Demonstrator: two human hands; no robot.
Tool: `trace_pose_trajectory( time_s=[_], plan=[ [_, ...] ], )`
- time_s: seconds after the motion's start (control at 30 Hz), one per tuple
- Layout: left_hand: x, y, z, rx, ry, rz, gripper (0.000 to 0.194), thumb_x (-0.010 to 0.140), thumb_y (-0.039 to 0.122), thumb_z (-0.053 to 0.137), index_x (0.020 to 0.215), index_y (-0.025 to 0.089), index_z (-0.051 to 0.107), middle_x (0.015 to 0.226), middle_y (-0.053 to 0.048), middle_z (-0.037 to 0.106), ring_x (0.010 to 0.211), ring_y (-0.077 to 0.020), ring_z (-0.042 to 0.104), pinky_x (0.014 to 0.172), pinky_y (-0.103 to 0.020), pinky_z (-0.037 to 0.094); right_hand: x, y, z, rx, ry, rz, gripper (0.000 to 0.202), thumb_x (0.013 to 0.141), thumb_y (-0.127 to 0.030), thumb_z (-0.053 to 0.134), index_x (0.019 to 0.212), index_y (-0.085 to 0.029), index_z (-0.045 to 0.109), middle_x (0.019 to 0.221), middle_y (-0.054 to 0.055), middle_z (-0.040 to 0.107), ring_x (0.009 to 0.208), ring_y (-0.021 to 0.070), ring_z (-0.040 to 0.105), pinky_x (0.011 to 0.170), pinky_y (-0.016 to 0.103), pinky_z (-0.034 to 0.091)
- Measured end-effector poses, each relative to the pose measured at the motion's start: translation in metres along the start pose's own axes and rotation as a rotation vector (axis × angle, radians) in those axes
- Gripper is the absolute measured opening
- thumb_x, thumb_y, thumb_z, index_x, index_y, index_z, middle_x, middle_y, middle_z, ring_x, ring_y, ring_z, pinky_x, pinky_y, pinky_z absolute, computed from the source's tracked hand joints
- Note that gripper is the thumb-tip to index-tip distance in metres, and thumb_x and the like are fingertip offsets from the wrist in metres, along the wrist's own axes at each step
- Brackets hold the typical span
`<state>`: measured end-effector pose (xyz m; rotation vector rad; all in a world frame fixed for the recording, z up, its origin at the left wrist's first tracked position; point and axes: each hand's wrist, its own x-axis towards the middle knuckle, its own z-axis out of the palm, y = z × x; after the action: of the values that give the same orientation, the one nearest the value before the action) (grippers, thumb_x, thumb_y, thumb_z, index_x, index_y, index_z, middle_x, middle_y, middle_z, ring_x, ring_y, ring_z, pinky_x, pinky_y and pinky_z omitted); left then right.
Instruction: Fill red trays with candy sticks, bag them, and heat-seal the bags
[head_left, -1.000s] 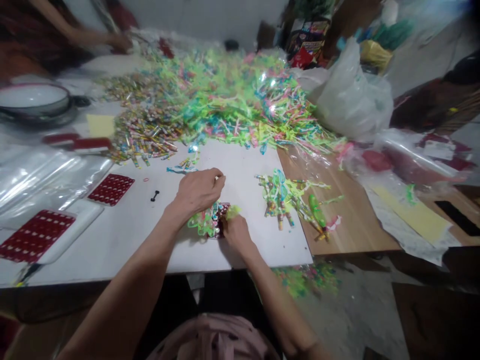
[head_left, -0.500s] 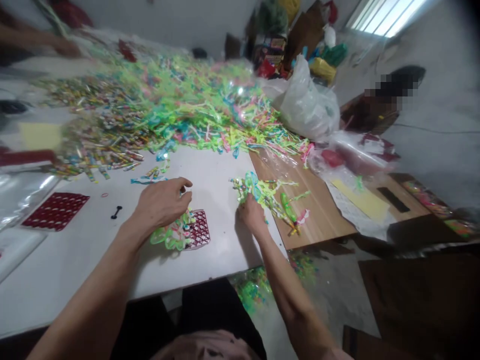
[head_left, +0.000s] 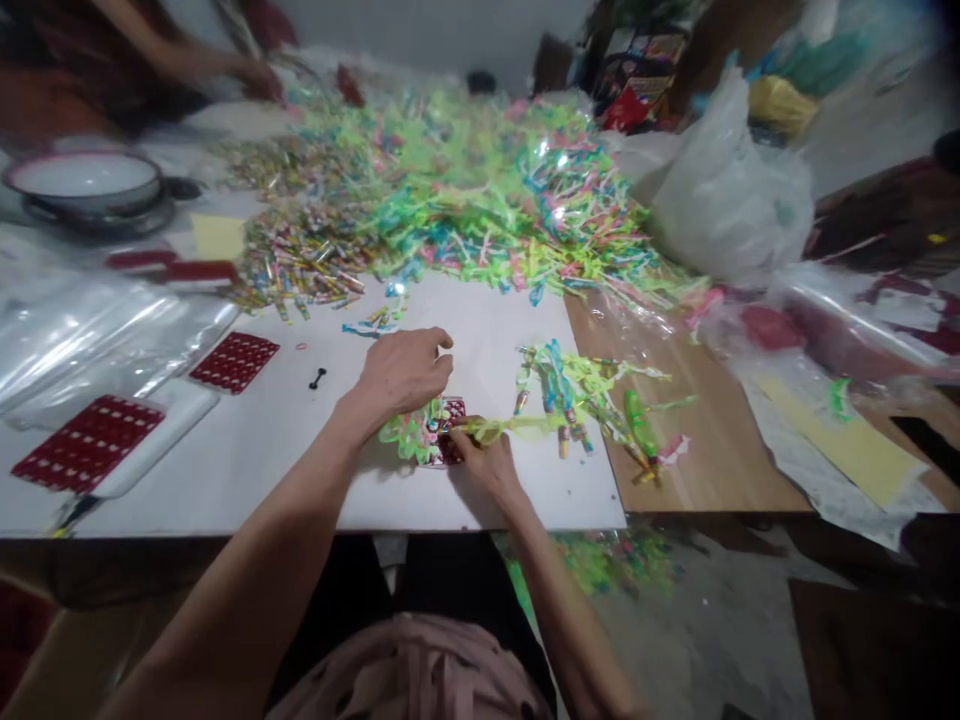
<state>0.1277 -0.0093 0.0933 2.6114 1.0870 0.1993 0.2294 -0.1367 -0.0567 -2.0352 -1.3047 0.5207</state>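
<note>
On the white table, a small dark-red patterned block (head_left: 454, 408) bears several pale-green clear-looking pieces (head_left: 406, 432) on its left side. My left hand (head_left: 405, 370) is just above these pieces, thumb and forefinger apart; its lower fingers are partly hidden. From the right, my right hand (head_left: 486, 462) pinches a thin wrapped stick with a yellow-green ribbon (head_left: 499, 428). The stick's tip reaches over the block, and the ribbon trails rightward. Beyond that hand lies a loose bunch of ribboned sticks (head_left: 559, 385), with blue and yellow-green ribbons.
A large heap of coloured ribboned sticks (head_left: 480, 220) covers the back, with short wrapped sticks (head_left: 307, 255) to its left. Red patterned sheets (head_left: 90, 440), a small black piece (head_left: 318, 378) and clear plastic (head_left: 97, 340) lie left. A white bag (head_left: 731, 200) stands right. Another person's hand (head_left: 259, 78) shows far left.
My right hand has moved left from the loose bunch to the red block, carrying one ribboned stick. My left hand stays over the green pieces. The view has swung left.
</note>
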Motion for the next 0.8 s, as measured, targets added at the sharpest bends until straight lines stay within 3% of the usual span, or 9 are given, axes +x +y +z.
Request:
trace_pose_trajectory(
  time_s=[0.23,0.33,0.4,0.53,0.6,0.67,0.73,0.8],
  plan=[
    [-0.004,0.002,0.0,-0.076,-0.001,0.074,0.061,0.083,0.064,0.038,0.118,0.019,0.061,0.118,-0.007,0.066,0.107,-0.0286,0.06,0.093,-0.041,0.044,0.012,-0.055,-0.001,-0.463,-0.202,0.091,0.027,0.084,-0.01,0.045,0.108,-0.011,0.059,0.102,0.016,0.066,0.087,0.0244,0.064,0.072,0.031,0.047],
    [-0.002,0.001,0.0,-0.023,-0.013,0.051,0.056,0.083,0.057,0.041,0.12,0.019,0.06,0.117,-0.008,0.066,0.108,-0.0298,0.059,0.093,-0.043,0.044,0.02,-0.042,-0.024,-0.371,-0.326,0.006,0.02,0.086,-0.016,0.049,0.101,-0.014,0.062,0.096,0.011,0.069,0.087,0.0223,0.065,0.071,0.028,0.046],
    [-0.002,0.001,-0.001,-0.005,-0.022,0.031,0.049,0.084,0.049,0.042,0.119,0.019,0.06,0.115,-0.007,0.067,0.107,-0.0295,0.06,0.091,-0.043,0.044,0.028,-0.018,-0.049,-0.304,-0.268,0.043,0.021,0.088,-0.023,0.051,0.104,-0.015,0.062,0.093,0.009,0.07,0.086,0.0209,0.065,0.072,0.027,0.045],
    [-0.002,0.001,-0.002,0.003,-0.015,0.018,0.047,0.084,0.046,0.043,0.118,0.02,0.06,0.116,-0.006,0.066,0.108,-0.029,0.059,0.091,-0.042,0.044,0.049,0.021,-0.081,-0.426,0.12,0.297,0.042,0.086,-0.023,0.055,0.124,-0.006,0.048,0.096,0.015,0.068,0.09,0.0253,0.063,0.076,0.032,0.045],
    [-0.003,0.002,-0.002,0.01,-0.017,-0.001,0.046,0.084,0.046,0.043,0.118,0.02,0.059,0.116,-0.006,0.066,0.108,-0.0285,0.059,0.092,-0.041,0.044,0.053,0.022,-0.076,-0.32,0.118,0.276,0.048,0.082,-0.018,0.057,0.126,-0.004,0.046,0.091,0.013,0.067,0.084,0.0235,0.063,0.074,0.031,0.045],
    [-0.003,0.002,-0.002,0.01,-0.012,-0.007,0.045,0.084,0.045,0.042,0.118,0.02,0.06,0.115,-0.006,0.067,0.107,-0.0276,0.06,0.092,-0.04,0.044,0.047,0.012,-0.063,-0.048,0.06,0.179,0.051,0.081,-0.02,0.057,0.128,-0.005,0.045,0.081,0.006,0.066,0.073,0.0185,0.061,0.069,0.027,0.046],
    [-0.003,0.001,-0.001,0.007,0.0,0.004,0.044,0.085,0.044,0.042,0.117,0.02,0.06,0.115,-0.006,0.067,0.106,-0.0273,0.06,0.092,-0.04,0.044,0.031,0.001,-0.048,0.221,0.034,0.057,0.051,0.082,-0.028,0.059,0.128,-0.01,0.046,0.076,0.001,0.063,0.066,0.0148,0.058,0.064,0.024,0.046],
    [-0.003,0.0,-0.001,0.001,0.014,0.011,0.043,0.086,0.042,0.041,0.116,0.02,0.061,0.114,-0.006,0.068,0.106,-0.0276,0.061,0.092,-0.041,0.044,0.012,-0.006,-0.035,0.328,0.023,-0.034,0.041,0.084,-0.033,0.056,0.121,-0.015,0.053,0.078,0.0,0.063,0.067,0.0139,0.058,0.063,0.024,0.046]
  ],
)
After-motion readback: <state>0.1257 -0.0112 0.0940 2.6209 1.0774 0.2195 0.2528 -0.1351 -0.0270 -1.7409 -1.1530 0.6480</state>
